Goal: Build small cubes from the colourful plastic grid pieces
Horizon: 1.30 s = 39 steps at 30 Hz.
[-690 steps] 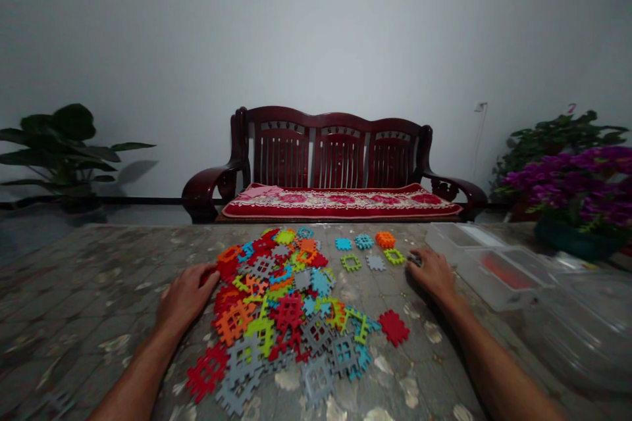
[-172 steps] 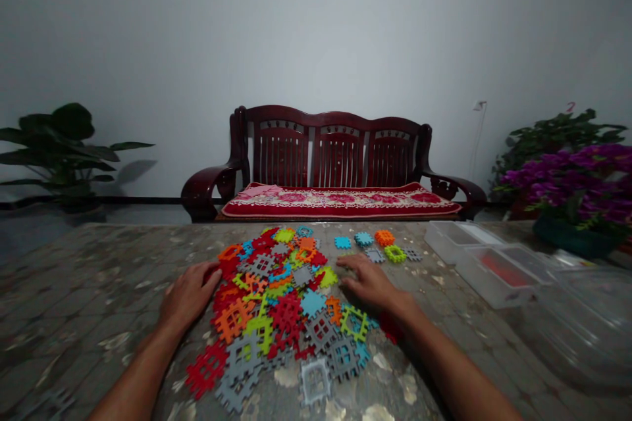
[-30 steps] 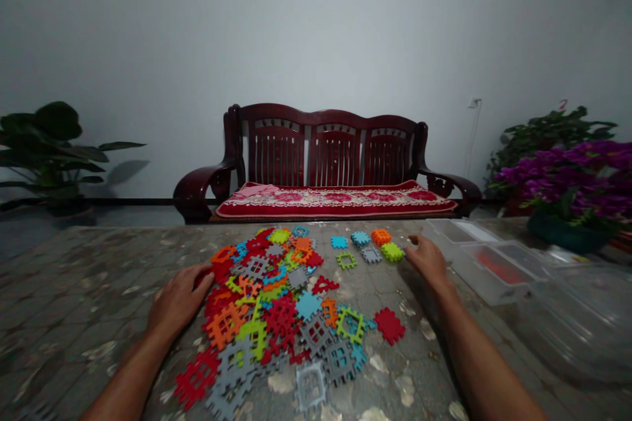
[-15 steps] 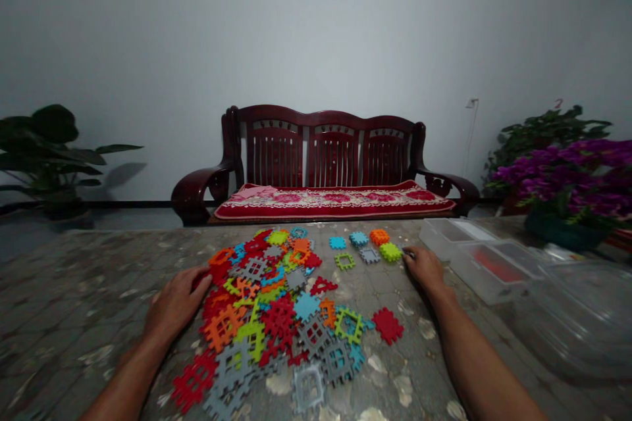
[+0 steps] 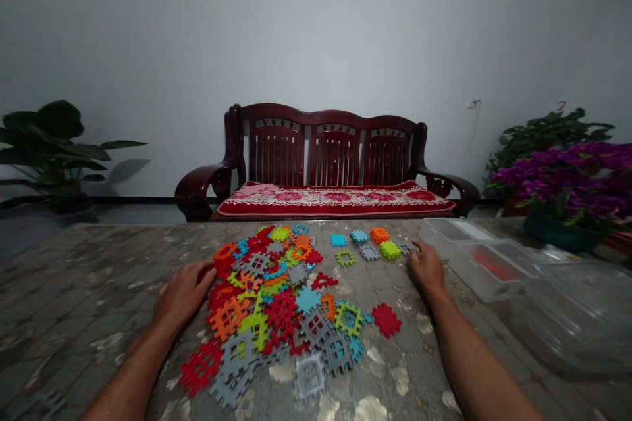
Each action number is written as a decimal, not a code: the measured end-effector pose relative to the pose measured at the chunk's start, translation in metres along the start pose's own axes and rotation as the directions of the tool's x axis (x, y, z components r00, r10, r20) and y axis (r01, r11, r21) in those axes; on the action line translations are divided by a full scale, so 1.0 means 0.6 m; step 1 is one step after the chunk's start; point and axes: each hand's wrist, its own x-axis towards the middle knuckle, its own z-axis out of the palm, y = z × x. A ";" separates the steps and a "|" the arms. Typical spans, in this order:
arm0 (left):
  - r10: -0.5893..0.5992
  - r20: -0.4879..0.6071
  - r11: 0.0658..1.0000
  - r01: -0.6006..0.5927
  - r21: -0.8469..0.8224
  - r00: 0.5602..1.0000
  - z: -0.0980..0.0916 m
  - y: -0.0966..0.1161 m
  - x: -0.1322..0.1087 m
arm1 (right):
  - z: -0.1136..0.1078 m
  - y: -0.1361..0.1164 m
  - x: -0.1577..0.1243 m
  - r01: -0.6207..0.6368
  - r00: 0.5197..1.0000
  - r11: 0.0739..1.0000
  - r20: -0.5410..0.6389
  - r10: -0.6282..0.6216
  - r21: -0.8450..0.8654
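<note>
A loose heap of flat plastic interlocking building tiles in red, orange, green, blue and grey, with toothed edges, covers the middle of the table. My left hand rests on the table at the heap's left edge, its fingers stretched out by the red tiles and holding nothing. Farther right, small groups of tiles lie in two rows, among them a blue tile, an orange tile and a green tile. Just right of the green one lies a grey tile. My right hand is beside it, fingers loosely apart.
Clear plastic boxes and a clear lid stand at the right. Behind them is a pot of purple flowers. A single red tile lies right of the heap. A wooden bench stands beyond the table.
My right hand has drawn slightly right and let go of the grey tile, which now shows flat beside the green one. The left hand stays by the heap. The view has shifted a little.
</note>
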 end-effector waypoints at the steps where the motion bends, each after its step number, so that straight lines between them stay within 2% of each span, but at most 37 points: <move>1: -0.006 0.009 1.000 0.006 -0.005 1.000 -0.001 0.002 -0.001 | -0.001 -0.002 -0.003 0.019 0.999 0.999 -0.032 -0.018 0.031; 3: -0.016 0.028 1.000 0.017 -0.015 0.999 -0.005 0.008 -0.004 | -0.003 -0.012 -0.009 0.074 0.996 0.992 -0.057 -0.069 0.101; 6: -0.018 0.037 1.000 0.019 -0.020 0.999 -0.012 0.018 -0.008 | -0.005 -0.044 -0.019 0.162 0.987 0.958 -0.023 -0.161 0.236; 8: -0.018 0.039 1.000 0.019 -0.019 0.999 -0.015 0.024 -0.009 | -0.005 -0.074 -0.028 0.204 0.972 0.919 0.040 -0.230 0.336; 10: -0.015 0.050 1.000 0.016 -0.017 0.999 -0.018 0.029 -0.010 | -0.005 -0.109 -0.037 0.217 0.938 0.874 0.155 -0.310 0.434; 15: 0.005 0.076 1.000 -0.005 -0.002 0.997 -0.022 0.032 -0.012 | -0.011 -0.194 -0.064 0.057 0.767 0.795 0.484 -0.422 0.604; 19: 0.008 0.081 1.000 -0.009 0.008 0.997 -0.022 0.030 -0.012 | -0.036 -0.251 -0.089 -0.025 0.574 0.778 0.646 -0.503 0.628; 21: 0.006 0.085 1.000 -0.007 0.013 0.996 -0.023 0.031 -0.012 | -0.055 -0.278 -0.102 -0.009 0.482 0.799 0.703 -0.523 0.601; 23: -0.004 0.083 1.000 0.002 0.024 0.997 -0.024 0.033 -0.013 | -0.074 -0.304 -0.115 0.102 0.450 0.830 0.719 -0.530 0.548; 26: -0.017 0.074 0.999 0.015 0.033 0.997 -0.026 0.036 -0.014 | -0.091 -0.334 -0.137 0.274 0.448 0.829 0.698 -0.558 0.487; 28: -0.016 0.069 0.999 0.014 0.030 0.997 -0.026 0.037 -0.015 | -0.088 -0.342 -0.151 0.290 0.450 0.820 0.686 -0.572 0.494; 30: -0.008 0.065 1.000 0.007 0.023 0.998 -0.026 0.036 -0.015 | -0.075 -0.340 -0.161 0.223 0.454 0.816 0.684 -0.571 0.533; 34: 0.002 0.043 1.000 -0.002 0.002 0.999 -0.023 0.033 -0.014 | -0.049 -0.320 -0.153 -0.062 0.457 0.783 0.715 -0.530 0.619; 35: -0.002 0.039 1.000 0.002 -0.001 0.999 -0.023 0.033 -0.013 | -0.048 -0.313 -0.142 -0.099 0.480 0.758 0.699 -0.531 0.644; 36: -0.008 0.036 1.000 0.008 -0.003 0.999 -0.023 0.034 -0.014 | -0.048 -0.306 -0.130 -0.100 0.524 0.733 0.662 -0.536 0.673; 39: -0.018 0.041 1.000 0.018 -0.002 0.999 -0.024 0.037 -0.014 | -0.055 -0.276 -0.088 0.086 0.714 0.694 0.442 -0.543 0.714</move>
